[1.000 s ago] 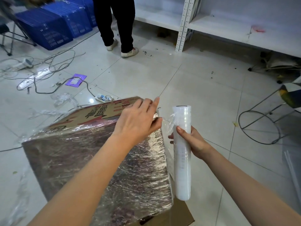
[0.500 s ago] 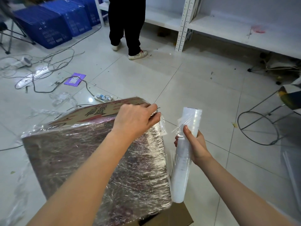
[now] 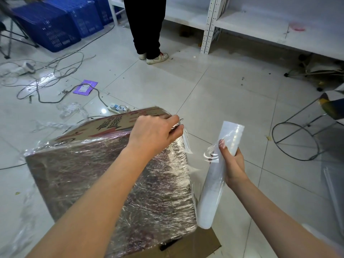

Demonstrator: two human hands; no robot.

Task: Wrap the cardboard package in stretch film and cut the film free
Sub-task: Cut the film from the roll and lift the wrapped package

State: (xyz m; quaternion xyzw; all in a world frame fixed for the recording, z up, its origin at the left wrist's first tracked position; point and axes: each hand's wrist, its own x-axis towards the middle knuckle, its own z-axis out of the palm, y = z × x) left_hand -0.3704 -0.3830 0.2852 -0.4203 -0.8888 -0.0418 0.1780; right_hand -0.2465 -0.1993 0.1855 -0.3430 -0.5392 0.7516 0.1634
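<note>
The cardboard package sits on the tiled floor, its near face covered in wrinkled stretch film, its printed top partly bare. The left hand rests at the package's upper right corner, fingers pinched together on the film edge there. The right hand is clamped around the film roll, held tilted just beside the package, a loose film tail hanging between roll and corner.
</note>
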